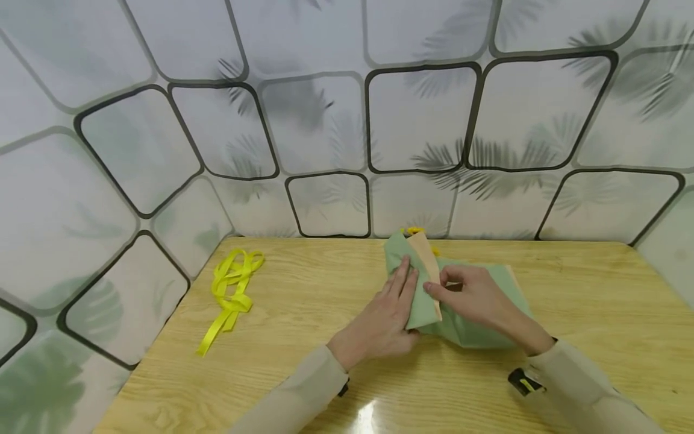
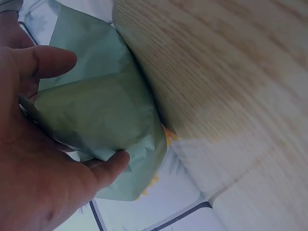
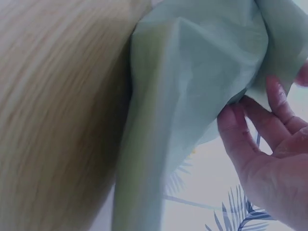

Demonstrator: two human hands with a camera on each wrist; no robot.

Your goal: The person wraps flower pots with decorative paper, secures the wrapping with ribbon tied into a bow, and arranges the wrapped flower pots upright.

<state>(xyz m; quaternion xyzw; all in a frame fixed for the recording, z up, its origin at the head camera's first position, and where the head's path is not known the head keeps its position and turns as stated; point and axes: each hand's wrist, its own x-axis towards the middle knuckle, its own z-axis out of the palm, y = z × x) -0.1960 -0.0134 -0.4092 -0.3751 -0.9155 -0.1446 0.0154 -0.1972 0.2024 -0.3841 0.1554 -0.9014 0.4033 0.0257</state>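
Note:
Green wrapping paper [image 1: 477, 319] with a peach inner side lies folded on the table, forming a loose bundle. Yellow petal-like bits [image 1: 414, 230] poke out at its far end, mostly hidden by the paper. My left hand [image 1: 379, 316] holds the folded left flap, fingers stretched across its top; in the left wrist view its thumb [image 2: 55, 61] and a finger [image 2: 113, 169] lie on either side of the paper. At the flap's peach edge, my right hand [image 1: 474, 295] pinches with thumb and forefinger. The right wrist view shows its fingertips [image 3: 233, 120] at the paper's edge.
A yellow ribbon [image 1: 233, 289] lies in loose loops at the left of the wooden table [image 1: 303, 271]. Below the right wrist is a small black object [image 1: 525, 381] with a yellow mark. A patterned wall covering [image 1: 325, 132] rises directly behind the table's far edge.

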